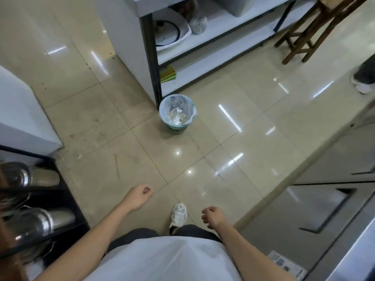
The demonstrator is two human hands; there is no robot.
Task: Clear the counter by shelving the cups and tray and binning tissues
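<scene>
Glossy beige tiled floor fills most of the view. White shelf unit stands ahead, a dish and a tied bag on its lower shelf. Dark rack at left holds steel flasks; a wooden stool stands far right. Small bin, lined with a pale bag and holding crumpled white tissue and plastic, sits on the floor against the shelf unit's dark corner post.

Bin lies straight ahead of both hands, well apart from them. Left hand looks the nearer, slightly left of the bin's line; right hand slightly right. Both hang with fingers loosely curled, nothing visible in either. No cups, tray or table in view.
</scene>
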